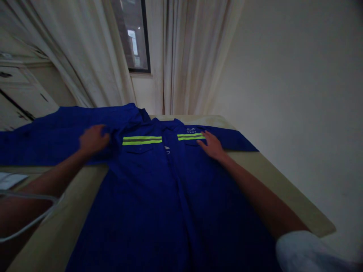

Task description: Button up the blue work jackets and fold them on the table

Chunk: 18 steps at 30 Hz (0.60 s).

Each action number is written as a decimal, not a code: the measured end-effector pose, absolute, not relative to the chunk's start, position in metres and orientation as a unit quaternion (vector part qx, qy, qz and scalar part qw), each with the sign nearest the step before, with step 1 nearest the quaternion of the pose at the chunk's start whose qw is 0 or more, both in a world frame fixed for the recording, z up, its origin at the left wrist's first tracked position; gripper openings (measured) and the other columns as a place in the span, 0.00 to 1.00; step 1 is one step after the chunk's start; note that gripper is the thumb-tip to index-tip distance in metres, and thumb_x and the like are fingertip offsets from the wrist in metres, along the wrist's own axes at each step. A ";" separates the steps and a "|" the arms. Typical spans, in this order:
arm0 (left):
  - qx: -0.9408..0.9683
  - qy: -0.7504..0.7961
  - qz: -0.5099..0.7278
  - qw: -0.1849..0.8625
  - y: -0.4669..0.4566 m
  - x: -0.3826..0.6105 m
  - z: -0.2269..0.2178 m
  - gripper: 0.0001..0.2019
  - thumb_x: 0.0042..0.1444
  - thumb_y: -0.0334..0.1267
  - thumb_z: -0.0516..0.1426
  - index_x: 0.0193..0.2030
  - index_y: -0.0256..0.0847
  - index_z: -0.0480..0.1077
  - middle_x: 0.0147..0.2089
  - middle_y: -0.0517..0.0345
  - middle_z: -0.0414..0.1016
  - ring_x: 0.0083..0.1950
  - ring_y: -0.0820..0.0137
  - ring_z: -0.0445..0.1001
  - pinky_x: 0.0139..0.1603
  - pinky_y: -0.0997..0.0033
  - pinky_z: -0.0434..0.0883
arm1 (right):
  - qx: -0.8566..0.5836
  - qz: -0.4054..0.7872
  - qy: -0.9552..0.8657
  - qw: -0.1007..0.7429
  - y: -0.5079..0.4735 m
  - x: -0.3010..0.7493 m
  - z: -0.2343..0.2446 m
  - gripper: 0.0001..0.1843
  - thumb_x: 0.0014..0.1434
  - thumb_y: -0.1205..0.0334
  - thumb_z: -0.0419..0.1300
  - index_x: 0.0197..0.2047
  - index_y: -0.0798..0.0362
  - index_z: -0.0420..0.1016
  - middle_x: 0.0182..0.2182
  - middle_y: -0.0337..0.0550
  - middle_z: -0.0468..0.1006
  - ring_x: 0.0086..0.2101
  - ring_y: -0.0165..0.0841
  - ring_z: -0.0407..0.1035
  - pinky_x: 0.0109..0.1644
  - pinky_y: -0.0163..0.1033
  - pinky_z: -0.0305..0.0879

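A blue work jacket (159,189) with yellow-green reflective stripes across the chest lies spread face up on a pale table (272,177). My left hand (93,139) rests on the jacket's left shoulder where the sleeve begins, its fingers curled and smeared by motion. My right hand (211,145) lies flat on the right chest just below the stripe, fingers stretched out. The left sleeve (42,139) runs out over the table to the left. The right sleeve (235,139) lies toward the table's right edge.
The table's right edge and near right corner (326,226) stand close to a plain wall. Pale curtains (184,56) and a dark window (133,34) are behind the table. A cabinet with drawers (17,94) stands at the left. White paper (11,179) lies at the left edge.
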<state>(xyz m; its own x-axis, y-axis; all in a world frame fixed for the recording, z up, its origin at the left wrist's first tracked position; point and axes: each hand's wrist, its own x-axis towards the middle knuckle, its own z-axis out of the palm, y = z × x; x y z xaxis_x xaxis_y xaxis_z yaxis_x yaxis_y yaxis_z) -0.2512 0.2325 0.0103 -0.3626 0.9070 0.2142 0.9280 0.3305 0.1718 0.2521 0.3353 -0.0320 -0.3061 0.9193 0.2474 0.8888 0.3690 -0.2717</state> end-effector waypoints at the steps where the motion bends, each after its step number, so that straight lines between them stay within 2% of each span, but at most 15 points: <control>1: -0.604 -0.789 -0.107 0.018 0.240 -0.221 0.002 0.30 0.70 0.42 0.47 0.73 0.27 0.60 0.77 0.36 0.59 0.75 0.48 0.61 0.73 0.46 0.60 | -0.522 0.053 -0.837 0.152 0.335 0.223 -0.035 0.44 0.71 0.32 0.46 0.74 0.58 0.60 0.75 0.59 0.56 0.73 0.49 0.51 0.76 0.55 0.47; 2: -0.655 -0.751 -0.080 -0.007 0.247 -0.190 -0.009 0.31 0.71 0.47 0.46 0.74 0.32 0.61 0.79 0.40 0.54 0.77 0.49 0.56 0.75 0.45 0.56 | -0.504 0.067 -0.851 0.127 0.334 0.196 -0.039 0.46 0.70 0.30 0.45 0.75 0.58 0.59 0.76 0.58 0.54 0.74 0.50 0.49 0.76 0.57 0.46; 4: -0.700 -0.711 -0.053 -0.041 0.257 -0.136 -0.032 0.33 0.71 0.57 0.44 0.77 0.46 0.58 0.81 0.48 0.50 0.81 0.46 0.48 0.76 0.36 0.48 | -0.504 0.103 -0.854 0.080 0.333 0.156 -0.048 0.50 0.68 0.26 0.43 0.77 0.56 0.54 0.77 0.57 0.50 0.75 0.52 0.46 0.76 0.60 0.44; 6: -0.708 -0.703 -0.046 -0.055 0.262 -0.105 -0.050 0.36 0.69 0.63 0.42 0.79 0.51 0.55 0.82 0.50 0.47 0.81 0.43 0.45 0.76 0.33 0.44 | -0.514 0.121 -0.847 0.066 0.335 0.138 -0.055 0.52 0.68 0.24 0.41 0.79 0.55 0.49 0.78 0.56 0.47 0.75 0.51 0.42 0.76 0.61 0.40; 9: -0.718 -0.693 -0.048 -0.044 0.258 -0.094 -0.053 0.37 0.70 0.63 0.40 0.80 0.49 0.51 0.83 0.48 0.44 0.81 0.42 0.44 0.76 0.32 0.42 | -0.521 0.128 -0.842 0.060 0.336 0.133 -0.053 0.51 0.70 0.27 0.40 0.80 0.56 0.45 0.79 0.55 0.42 0.76 0.50 0.38 0.77 0.61 0.35; 12: -0.717 -0.695 -0.047 -0.021 0.231 -0.089 -0.040 0.34 0.73 0.54 0.39 0.80 0.40 0.51 0.82 0.43 0.44 0.81 0.44 0.45 0.76 0.33 0.45 | -0.518 0.125 -0.843 0.078 0.318 0.136 -0.044 0.48 0.72 0.32 0.44 0.80 0.58 0.44 0.78 0.58 0.42 0.76 0.53 0.38 0.76 0.65 0.35; 14: -0.725 -0.687 -0.042 -0.007 0.199 -0.077 -0.037 0.32 0.73 0.50 0.40 0.77 0.36 0.56 0.81 0.39 0.50 0.79 0.46 0.53 0.76 0.36 0.49 | -0.455 0.108 -0.874 0.129 0.289 0.142 -0.043 0.46 0.73 0.35 0.45 0.80 0.57 0.43 0.78 0.58 0.43 0.76 0.51 0.39 0.76 0.62 0.36; 16: -0.745 -0.666 -0.032 -0.004 0.160 -0.061 -0.043 0.32 0.72 0.50 0.41 0.75 0.36 0.60 0.78 0.39 0.57 0.77 0.49 0.58 0.77 0.39 0.50 | -0.353 0.109 -0.917 0.149 0.251 0.152 -0.049 0.46 0.72 0.34 0.47 0.81 0.55 0.43 0.78 0.55 0.47 0.75 0.47 0.43 0.77 0.58 0.38; 18: -0.759 -0.650 -0.033 0.004 0.125 -0.046 -0.054 0.34 0.72 0.54 0.41 0.77 0.36 0.58 0.79 0.39 0.56 0.79 0.49 0.55 0.78 0.39 0.47 | -0.280 0.126 -0.944 0.124 0.216 0.165 -0.058 0.48 0.71 0.32 0.48 0.81 0.53 0.44 0.77 0.53 0.50 0.75 0.47 0.45 0.77 0.58 0.39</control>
